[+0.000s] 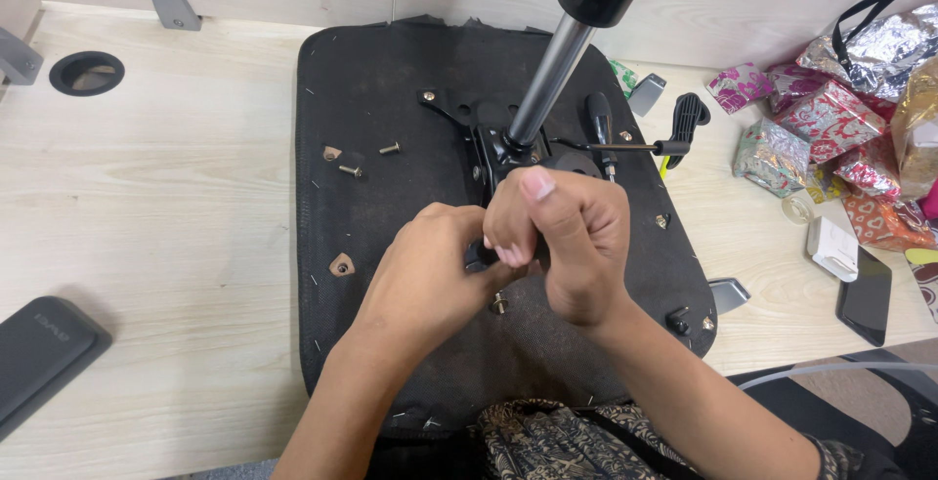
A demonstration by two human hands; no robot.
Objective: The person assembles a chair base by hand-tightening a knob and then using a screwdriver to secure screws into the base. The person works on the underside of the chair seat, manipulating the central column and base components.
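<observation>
Two hands work on the underside of a black chair seat [391, 197] lying on a pale wooden table [147, 207].

The seat fills the middle of the table, its fabric dotted with bolt holes. A black metal bracket [493, 138] sits on it, with a grey steel post [547, 80] rising from it. The right hand [572, 236] is fisted around a dark handle, thumb up. The left hand [430, 270] curls its fingers beside it; what they pinch is hidden. Two loose screws [366, 160] lie on the seat to the left.
</observation>
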